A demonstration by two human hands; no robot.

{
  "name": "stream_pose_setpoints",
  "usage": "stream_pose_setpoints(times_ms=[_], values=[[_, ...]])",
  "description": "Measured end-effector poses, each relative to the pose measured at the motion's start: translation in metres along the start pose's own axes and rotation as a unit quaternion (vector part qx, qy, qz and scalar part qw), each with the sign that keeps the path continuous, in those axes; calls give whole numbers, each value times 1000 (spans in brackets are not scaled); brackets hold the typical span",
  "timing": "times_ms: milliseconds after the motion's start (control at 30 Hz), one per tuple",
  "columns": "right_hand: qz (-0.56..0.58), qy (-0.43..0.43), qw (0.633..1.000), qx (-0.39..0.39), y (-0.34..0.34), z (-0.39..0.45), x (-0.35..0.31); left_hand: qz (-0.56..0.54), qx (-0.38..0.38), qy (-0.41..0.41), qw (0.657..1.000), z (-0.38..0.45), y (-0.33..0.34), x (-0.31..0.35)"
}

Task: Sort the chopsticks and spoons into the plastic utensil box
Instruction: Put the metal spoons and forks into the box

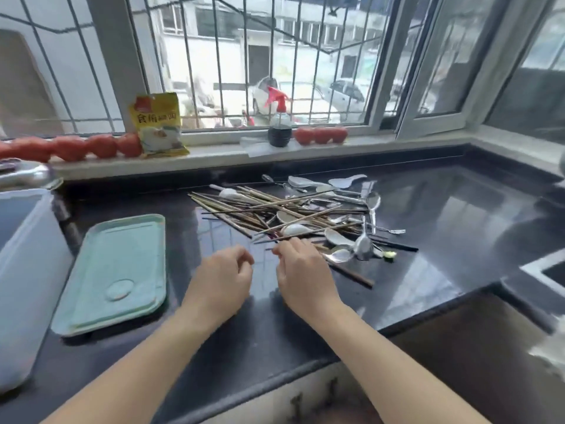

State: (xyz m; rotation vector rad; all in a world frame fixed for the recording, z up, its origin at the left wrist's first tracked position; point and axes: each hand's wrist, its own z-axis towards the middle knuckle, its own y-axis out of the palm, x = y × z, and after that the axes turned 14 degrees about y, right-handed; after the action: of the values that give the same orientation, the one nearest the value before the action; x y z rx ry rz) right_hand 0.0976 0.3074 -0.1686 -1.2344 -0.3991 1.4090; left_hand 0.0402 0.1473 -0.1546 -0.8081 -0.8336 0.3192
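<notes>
A tangled pile of wooden and dark chopsticks (pixel 269 209) lies in the middle of the black counter (pixel 443 240). White ceramic spoons (pixel 336 238) and metal spoons (pixel 363 244) are mixed into it, along with a small fork (pixel 394 231). My right hand (pixel 302 266) is at the pile's near edge, its fingertips pinching the end of a chopstick (pixel 356 276) that runs under the hand. My left hand (pixel 223 270) hovers just left of it, fingers loosely curled with nothing in them. A translucent plastic box (pixel 27 270) stands at the far left, with a flat green lid (pixel 116 270) beside it.
On the window sill stand rows of tomatoes (pixel 76 146), a yellow packet (pixel 159 127) and a dark spray bottle (pixel 278 123). A metal pot lid (pixel 27 175) sits at the back left. A sink (pixel 550 270) opens at the right. The counter's front edge runs just below my forearms.
</notes>
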Motion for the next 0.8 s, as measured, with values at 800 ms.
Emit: stream_pose_setpoints(times_ms=[800], values=[[-102, 422, 897, 85, -64, 42, 168, 169, -18, 73, 983, 35, 59, -5]])
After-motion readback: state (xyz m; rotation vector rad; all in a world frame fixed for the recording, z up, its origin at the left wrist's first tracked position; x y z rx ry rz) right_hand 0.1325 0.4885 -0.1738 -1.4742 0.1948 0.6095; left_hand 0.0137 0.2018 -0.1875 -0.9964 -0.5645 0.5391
